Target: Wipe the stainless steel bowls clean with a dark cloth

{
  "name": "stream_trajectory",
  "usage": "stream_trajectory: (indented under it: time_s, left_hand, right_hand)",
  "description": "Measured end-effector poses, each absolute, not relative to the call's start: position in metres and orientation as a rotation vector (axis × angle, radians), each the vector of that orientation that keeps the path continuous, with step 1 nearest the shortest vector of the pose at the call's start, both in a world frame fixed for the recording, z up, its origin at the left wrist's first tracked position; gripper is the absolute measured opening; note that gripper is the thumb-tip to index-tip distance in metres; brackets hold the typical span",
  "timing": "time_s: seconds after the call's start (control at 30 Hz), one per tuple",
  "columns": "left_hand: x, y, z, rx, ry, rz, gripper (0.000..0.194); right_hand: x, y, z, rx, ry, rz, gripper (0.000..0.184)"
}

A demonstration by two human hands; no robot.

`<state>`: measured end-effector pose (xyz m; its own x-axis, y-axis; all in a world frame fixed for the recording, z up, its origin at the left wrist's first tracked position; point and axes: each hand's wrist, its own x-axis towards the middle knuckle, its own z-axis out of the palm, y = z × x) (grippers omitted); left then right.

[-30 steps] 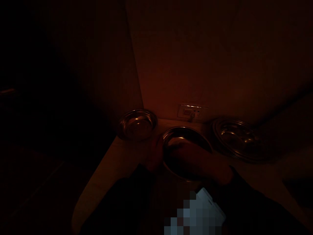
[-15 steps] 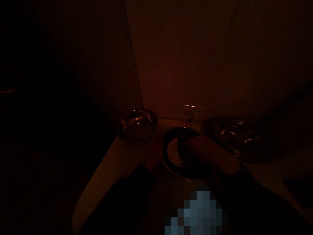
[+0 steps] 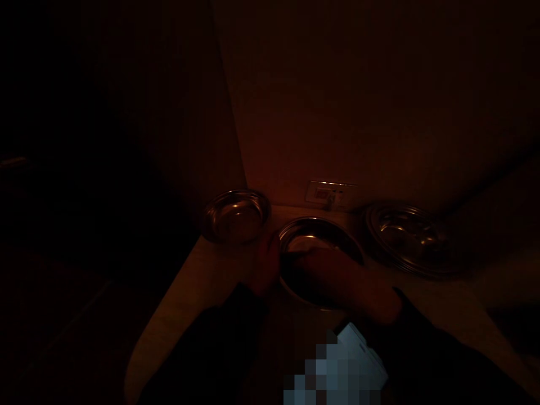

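Observation:
The view is very dark. A round metal bowl (image 3: 315, 219) stands in the middle of the counter. My left hand (image 3: 267, 264) grips its left rim. Reaching in from the right, my right hand (image 3: 327, 270) is down inside the bowl, toward its left side. Its fingers are lost in shadow, so what they touch or hold cannot be made out. A dull gleam shows at the far inner side of the bowl, above the hand. Dark sleeves cover both forearms.
Another shiny metal bowl (image 3: 237, 216) is at the back left, by the wall corner. Wide metal dishes or lids (image 3: 411, 239) lie at the right. A wall socket with a plug (image 3: 331, 193) is behind. The counter's left edge (image 3: 162, 304) slopes down into darkness. A bright, partly pixelated patch (image 3: 358, 354) shows below.
My right hand has moved left inside the bowl, covering the pale round area seen earlier. My left hand stays at the rim.

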<state>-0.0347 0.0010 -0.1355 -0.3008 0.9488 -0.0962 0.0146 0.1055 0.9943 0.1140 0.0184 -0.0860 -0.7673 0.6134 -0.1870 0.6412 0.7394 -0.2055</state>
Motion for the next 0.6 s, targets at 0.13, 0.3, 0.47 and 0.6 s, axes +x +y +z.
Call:
stream_trajectory:
  time_s: [0.13, 0.3, 0.47, 0.6]
  left_hand:
    - [-0.034, 0.0, -0.134, 0.972, 1.508, 1.3, 0.035]
    - [-0.033, 0.0, -0.132, 1.032, 1.49, 1.33, 0.033]
    - [-0.033, -0.001, -0.133, 1.003, 1.491, 1.331, 0.033]
    - [-0.033, 0.0, -0.135, 0.989, 1.479, 1.336, 0.032]
  right_hand:
    - [0.127, 0.035, -0.083, 1.17, 2.73, -0.234, 0.03]
    - [0.137, 0.047, -0.08, 1.26, 2.61, -0.149, 0.029]
    - [0.136, 0.043, -0.082, 1.182, 2.664, -0.155, 0.028]
    - [0.138, 0.042, -0.082, 1.134, 2.677, -0.23, 0.028]
